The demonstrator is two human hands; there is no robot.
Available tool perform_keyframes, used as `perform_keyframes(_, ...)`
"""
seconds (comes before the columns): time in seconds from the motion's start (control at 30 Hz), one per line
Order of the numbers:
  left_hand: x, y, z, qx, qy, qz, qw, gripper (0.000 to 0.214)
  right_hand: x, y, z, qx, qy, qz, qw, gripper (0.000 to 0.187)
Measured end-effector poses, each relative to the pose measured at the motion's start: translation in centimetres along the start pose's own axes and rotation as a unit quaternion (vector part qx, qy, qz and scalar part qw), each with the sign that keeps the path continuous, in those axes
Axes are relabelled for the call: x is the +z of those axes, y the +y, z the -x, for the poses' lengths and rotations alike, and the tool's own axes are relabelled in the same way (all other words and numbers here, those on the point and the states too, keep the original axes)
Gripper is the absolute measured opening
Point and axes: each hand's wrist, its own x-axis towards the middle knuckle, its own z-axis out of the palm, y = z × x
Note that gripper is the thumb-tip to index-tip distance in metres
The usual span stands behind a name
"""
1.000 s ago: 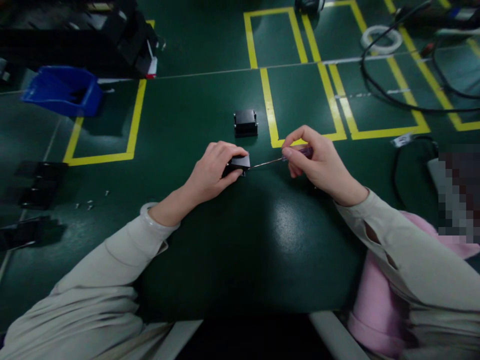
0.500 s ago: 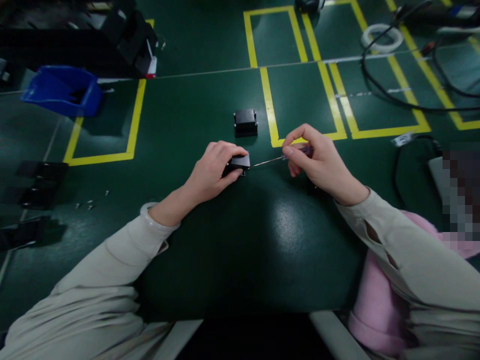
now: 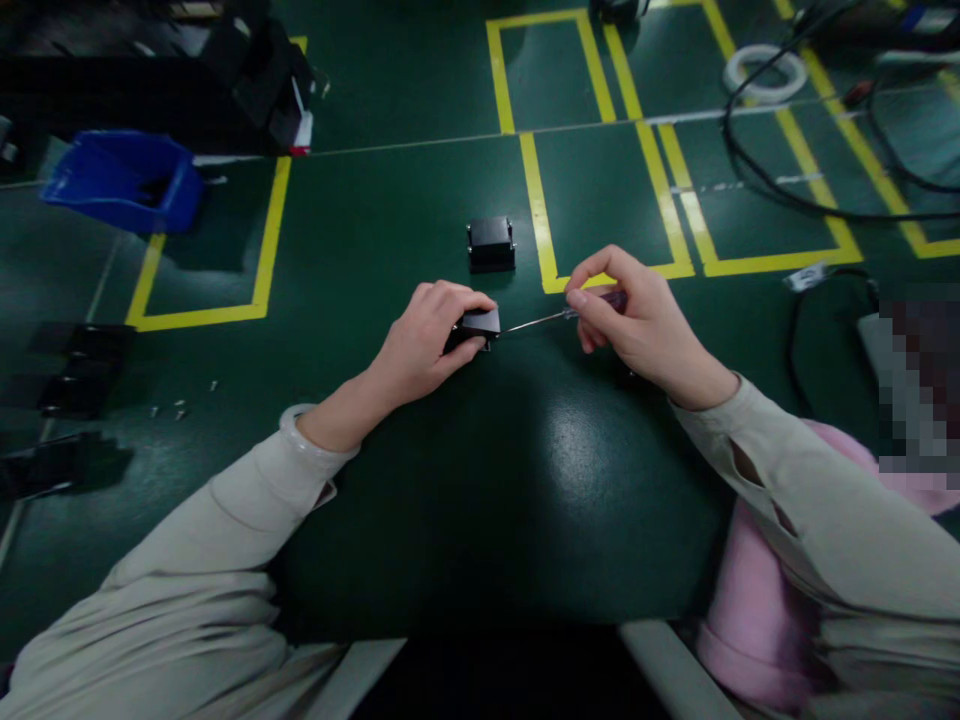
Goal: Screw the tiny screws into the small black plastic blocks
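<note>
My left hand [image 3: 431, 342] is closed around a small black box-shaped part [image 3: 480, 322] and holds it on the green table, thumb on the near side and fingers over the far side. In my right hand [image 3: 626, 312] is a screwdriver [image 3: 559, 315], its dark handle pinched between thumb and fingers. The thin shaft points left and its tip meets the right end of the black part. Whether a screw sits under the tip is too small to tell. Just beyond stands a second black box-shaped part [image 3: 492, 245] with small screws at its sides, touched by neither hand.
A blue bin [image 3: 124, 180] stands at the left, near a large black unit [image 3: 150, 90]. Several small screws [image 3: 180, 408] and black parts [image 3: 75, 370] lie to the left. At the right are a white tape ring [image 3: 765, 75], black cables [image 3: 795, 205] and a pink cloth [image 3: 757, 610].
</note>
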Motion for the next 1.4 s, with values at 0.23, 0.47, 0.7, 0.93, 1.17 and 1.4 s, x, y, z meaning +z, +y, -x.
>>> perform_keyframes(0.23, 0.02, -0.11, 0.06, 0.006, 0.003, -0.008, 1.000, 0.032, -0.07, -0.04, -0.08, -0.027, 0.029, 0.046, 0.998, 0.019)
perform_keyframes(0.47, 0.10, -0.11, 0.04, 0.004, 0.005, -0.002, 1.000, 0.033, -0.03, -0.04, -0.02, -0.015, 0.012, 0.028, 0.999, 0.014)
perform_keyframes(0.7, 0.08, -0.09, 0.11, 0.004, 0.003, -0.003, 1.000, 0.033, -0.09, -0.27, -0.01, -0.017, 0.017, 0.049, 0.998, 0.019)
perform_keyframes(0.93, 0.06, -0.08, 0.01, -0.002, 0.000, 0.000, 1.000, 0.033, -0.10, -0.15, -0.01, -0.014, 0.015, 0.044, 0.999, 0.015)
perform_keyframes(1.17, 0.16, 0.01, -0.02, 0.002, 0.004, -0.003, 1.000, 0.032, -0.06, -0.12, 0.02, -0.014, 0.014, 0.036, 0.999, 0.015)
perform_keyframes(1.4, 0.07, -0.08, 0.02, 0.000, 0.004, 0.003, 1.000, 0.033, -0.04, -0.28, 0.05, -0.003, 0.011, 0.035, 0.999, 0.011)
